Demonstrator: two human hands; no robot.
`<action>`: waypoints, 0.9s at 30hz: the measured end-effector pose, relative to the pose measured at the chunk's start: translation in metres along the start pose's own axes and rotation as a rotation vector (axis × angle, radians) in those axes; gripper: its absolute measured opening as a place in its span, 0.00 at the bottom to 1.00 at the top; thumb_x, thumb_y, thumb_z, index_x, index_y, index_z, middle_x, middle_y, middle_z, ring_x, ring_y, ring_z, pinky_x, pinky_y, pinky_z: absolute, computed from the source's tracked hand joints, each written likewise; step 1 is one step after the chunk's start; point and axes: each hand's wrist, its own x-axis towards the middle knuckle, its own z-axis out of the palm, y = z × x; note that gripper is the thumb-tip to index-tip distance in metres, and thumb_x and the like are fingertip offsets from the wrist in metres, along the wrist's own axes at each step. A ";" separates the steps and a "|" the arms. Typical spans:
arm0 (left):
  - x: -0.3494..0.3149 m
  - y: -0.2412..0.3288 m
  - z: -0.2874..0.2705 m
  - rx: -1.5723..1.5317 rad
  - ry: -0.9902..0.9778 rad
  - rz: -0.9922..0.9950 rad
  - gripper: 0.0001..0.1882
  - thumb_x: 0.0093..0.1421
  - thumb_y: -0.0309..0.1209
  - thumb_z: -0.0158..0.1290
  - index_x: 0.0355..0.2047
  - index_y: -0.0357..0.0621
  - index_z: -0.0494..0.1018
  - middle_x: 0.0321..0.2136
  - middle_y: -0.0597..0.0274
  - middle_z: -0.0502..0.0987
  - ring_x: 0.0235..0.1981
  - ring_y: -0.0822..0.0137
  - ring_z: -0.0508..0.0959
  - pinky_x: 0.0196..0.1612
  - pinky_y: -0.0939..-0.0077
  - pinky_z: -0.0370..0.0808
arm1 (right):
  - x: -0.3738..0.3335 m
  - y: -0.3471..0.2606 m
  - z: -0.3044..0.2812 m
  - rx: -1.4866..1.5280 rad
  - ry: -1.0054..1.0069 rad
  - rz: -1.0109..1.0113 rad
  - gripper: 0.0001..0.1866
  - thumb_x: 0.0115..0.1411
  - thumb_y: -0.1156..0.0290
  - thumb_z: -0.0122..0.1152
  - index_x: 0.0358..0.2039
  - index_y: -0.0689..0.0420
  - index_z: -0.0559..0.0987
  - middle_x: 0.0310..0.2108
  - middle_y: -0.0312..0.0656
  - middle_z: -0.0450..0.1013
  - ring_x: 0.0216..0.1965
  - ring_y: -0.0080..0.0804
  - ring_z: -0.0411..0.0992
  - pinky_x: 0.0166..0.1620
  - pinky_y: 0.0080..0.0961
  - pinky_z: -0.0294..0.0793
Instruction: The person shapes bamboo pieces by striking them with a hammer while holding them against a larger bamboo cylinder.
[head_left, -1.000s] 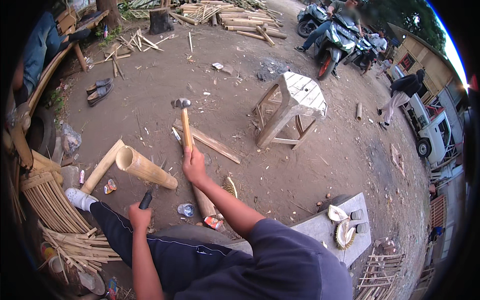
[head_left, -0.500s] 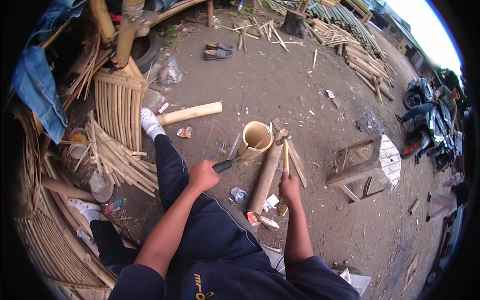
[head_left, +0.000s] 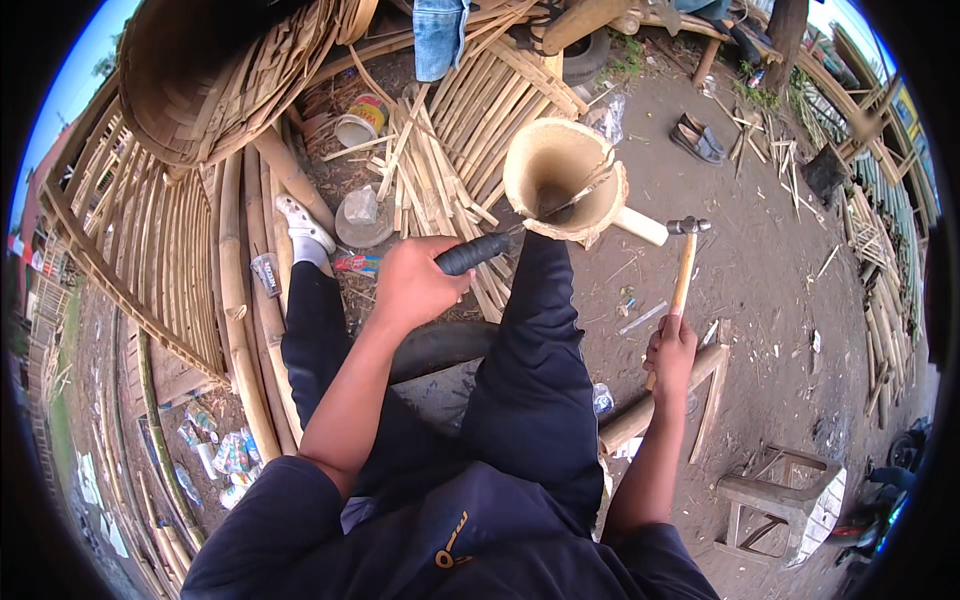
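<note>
My left hand point(head_left: 415, 285) is wrapped round the black handle point(head_left: 474, 254) of a bladed tool. Its thin blade runs into a wide, hollow bamboo section point(head_left: 613, 196) and shows across the open top. The bamboo section has a rough, uneven rim and appears raised in front of my knee, tilted, its mouth facing me. In my right hand point(head_left: 672, 352) is a hammer point(head_left: 686, 265) with a pale wooden handle, held upright, its metal head at the top. The hammer is apart from the bamboo, to its right.
Bamboo slats point(head_left: 425, 180) lie ahead, beside a paint bucket point(head_left: 358, 128). A bamboo bench point(head_left: 150, 260) and long poles point(head_left: 235, 290) run along the left. A stool point(head_left: 775, 500) stands at lower right, near a bamboo pole point(head_left: 632, 422). Dark shoes point(head_left: 698, 138) rest farther off.
The view has swung left. The bamboo section, upright at ground level before, now appears lifted and tilted with the blade in it. Both hands keep their holds.
</note>
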 end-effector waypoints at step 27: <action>-0.006 -0.213 0.000 0.265 -0.034 -0.690 0.17 0.43 0.40 0.63 0.33 0.46 0.82 0.25 0.52 0.81 0.32 0.53 0.82 0.39 0.63 0.79 | 0.076 0.129 0.351 -0.450 -0.553 -0.172 0.25 0.67 0.56 0.48 0.26 0.68 0.75 0.16 0.53 0.68 0.20 0.47 0.70 0.30 0.41 0.66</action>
